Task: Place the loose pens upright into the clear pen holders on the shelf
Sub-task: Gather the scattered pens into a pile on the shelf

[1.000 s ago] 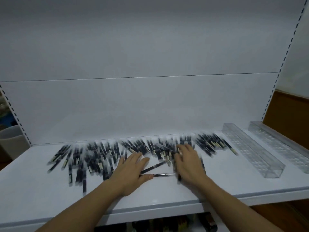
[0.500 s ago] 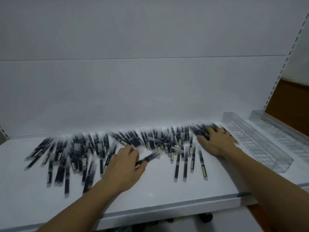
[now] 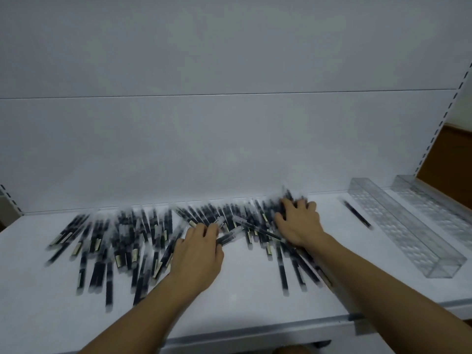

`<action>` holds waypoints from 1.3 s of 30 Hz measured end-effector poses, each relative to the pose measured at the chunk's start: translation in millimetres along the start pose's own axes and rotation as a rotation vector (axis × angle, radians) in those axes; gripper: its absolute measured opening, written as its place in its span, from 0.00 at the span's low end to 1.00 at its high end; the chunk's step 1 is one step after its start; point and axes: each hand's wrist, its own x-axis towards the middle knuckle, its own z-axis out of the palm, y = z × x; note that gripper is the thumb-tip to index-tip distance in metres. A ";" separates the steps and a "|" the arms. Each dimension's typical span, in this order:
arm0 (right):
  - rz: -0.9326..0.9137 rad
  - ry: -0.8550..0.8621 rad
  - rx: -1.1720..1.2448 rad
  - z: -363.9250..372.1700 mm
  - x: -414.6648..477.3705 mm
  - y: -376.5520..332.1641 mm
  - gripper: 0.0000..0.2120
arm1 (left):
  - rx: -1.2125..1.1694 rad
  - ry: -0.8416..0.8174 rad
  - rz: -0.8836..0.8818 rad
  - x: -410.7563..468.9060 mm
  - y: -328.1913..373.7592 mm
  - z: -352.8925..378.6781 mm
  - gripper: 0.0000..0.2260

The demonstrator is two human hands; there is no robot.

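L hand grips pen, R hand on pen pile, holders rightward

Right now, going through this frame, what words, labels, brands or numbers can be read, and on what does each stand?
None can be read.
Pale labels on the loose pens: too blurred by motion to read, if they carry print at all.
Lone pen beside the clear pen holders: no marking can be made out.
Clear pen holders: no print shows.
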 end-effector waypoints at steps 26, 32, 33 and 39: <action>-0.005 -0.121 0.169 9.7 -0.1 -41.2 0.35 | 0.032 -0.110 -0.673 2.8 -169.5 -56.2 0.33; 0.032 -0.104 0.173 32.9 3.1 -53.5 0.41 | -0.040 -0.218 -0.694 -2.7 -187.7 -52.0 0.39; 0.036 -0.099 0.175 36.0 4.8 -55.7 0.39 | -0.048 -0.222 -0.675 -1.2 -184.2 -52.0 0.38; -0.162 -0.014 0.233 34.3 -7.2 -80.7 0.27 | -0.069 -0.219 -0.612 1.2 -190.6 -57.4 0.36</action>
